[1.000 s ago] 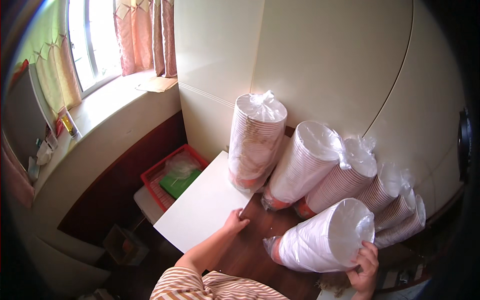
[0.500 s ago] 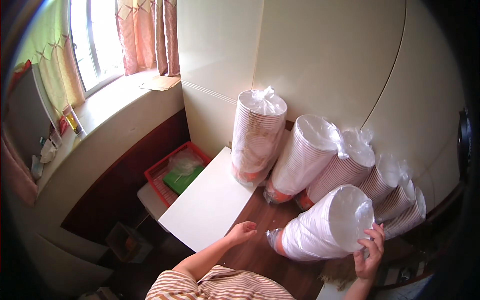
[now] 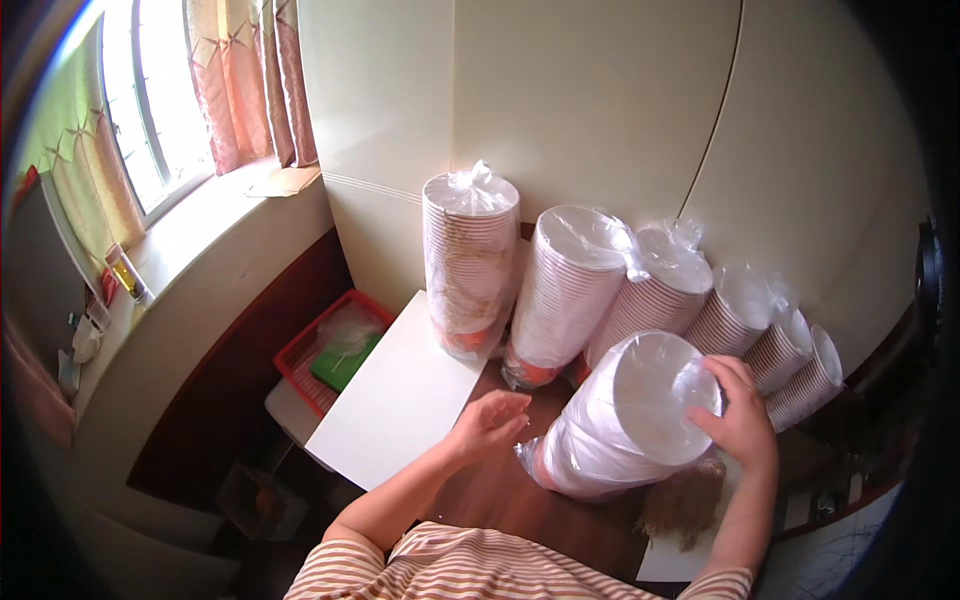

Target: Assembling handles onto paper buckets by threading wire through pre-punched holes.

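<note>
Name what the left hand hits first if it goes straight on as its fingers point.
Likely the near wrapped container stack, the one under the right hand. The left hand points right and slightly away; depth is unclear, so it might pass behind, toward the leaning stacks.

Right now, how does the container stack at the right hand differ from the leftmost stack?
Pose: the front stack is tilted; the leftmost stack stands roughly upright.
Contact: the right hand is on the front stack; no hand touches the leftmost stack.
Look: the leftmost stack looks smeared with brown; the front stack shows no such smears on its visible side.
Shared: both are plastic-wrapped stacks of white containers.
</note>
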`<state>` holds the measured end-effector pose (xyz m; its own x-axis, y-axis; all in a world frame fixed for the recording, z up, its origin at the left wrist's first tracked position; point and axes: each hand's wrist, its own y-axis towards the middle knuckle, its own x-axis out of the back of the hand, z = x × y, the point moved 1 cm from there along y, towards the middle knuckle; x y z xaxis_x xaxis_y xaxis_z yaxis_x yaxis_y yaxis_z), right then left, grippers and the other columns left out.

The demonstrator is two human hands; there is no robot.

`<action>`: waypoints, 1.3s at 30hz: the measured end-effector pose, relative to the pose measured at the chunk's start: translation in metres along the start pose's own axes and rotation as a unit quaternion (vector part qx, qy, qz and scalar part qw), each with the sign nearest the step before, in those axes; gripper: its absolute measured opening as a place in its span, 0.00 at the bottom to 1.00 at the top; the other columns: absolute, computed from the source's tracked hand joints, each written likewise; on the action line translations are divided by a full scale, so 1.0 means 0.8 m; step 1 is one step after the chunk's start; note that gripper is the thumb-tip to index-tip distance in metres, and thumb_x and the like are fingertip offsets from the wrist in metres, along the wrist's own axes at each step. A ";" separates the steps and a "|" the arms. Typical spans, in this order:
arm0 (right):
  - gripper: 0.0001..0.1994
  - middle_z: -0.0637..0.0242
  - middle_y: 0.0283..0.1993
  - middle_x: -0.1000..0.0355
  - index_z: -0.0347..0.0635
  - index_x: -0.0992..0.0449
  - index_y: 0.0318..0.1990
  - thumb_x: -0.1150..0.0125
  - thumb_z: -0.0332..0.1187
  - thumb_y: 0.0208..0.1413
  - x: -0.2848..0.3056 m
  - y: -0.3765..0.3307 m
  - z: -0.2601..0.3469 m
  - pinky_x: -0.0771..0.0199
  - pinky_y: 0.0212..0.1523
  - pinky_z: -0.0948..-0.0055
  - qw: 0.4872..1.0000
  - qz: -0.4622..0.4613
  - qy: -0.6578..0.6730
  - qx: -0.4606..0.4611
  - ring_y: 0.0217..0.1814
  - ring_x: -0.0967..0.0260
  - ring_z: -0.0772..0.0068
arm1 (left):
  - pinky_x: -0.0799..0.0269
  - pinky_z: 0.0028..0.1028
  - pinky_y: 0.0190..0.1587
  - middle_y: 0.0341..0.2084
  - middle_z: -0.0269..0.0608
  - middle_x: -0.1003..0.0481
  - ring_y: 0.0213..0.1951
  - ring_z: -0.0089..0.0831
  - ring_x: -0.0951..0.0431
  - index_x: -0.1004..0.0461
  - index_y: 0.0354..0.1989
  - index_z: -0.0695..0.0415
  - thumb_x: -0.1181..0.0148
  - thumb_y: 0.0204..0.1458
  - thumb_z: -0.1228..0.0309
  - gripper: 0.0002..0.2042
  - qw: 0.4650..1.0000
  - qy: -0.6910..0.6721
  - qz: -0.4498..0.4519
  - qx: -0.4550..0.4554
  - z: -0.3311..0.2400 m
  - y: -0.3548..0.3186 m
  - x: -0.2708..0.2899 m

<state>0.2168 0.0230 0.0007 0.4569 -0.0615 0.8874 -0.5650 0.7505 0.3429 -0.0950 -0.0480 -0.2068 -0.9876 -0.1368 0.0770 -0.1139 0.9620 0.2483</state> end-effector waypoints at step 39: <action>0.17 0.53 0.55 0.34 0.38 0.25 0.42 0.32 0.30 0.42 -0.021 0.017 -0.007 0.35 0.56 0.62 0.994 -0.014 0.092 0.059 0.58 0.35 0.51 | 0.34 0.36 0.31 0.20 0.35 0.28 0.25 0.36 0.25 0.29 0.21 0.51 0.40 0.37 0.69 0.04 0.707 0.563 -0.321 -0.283 -0.018 0.247 0.151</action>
<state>0.2050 0.0382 -0.0114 0.5851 0.0474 0.8096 -0.6217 0.6673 0.4102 -0.2354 0.1221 -0.1349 -0.0032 -0.9098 0.4151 -0.1232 0.4123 0.9027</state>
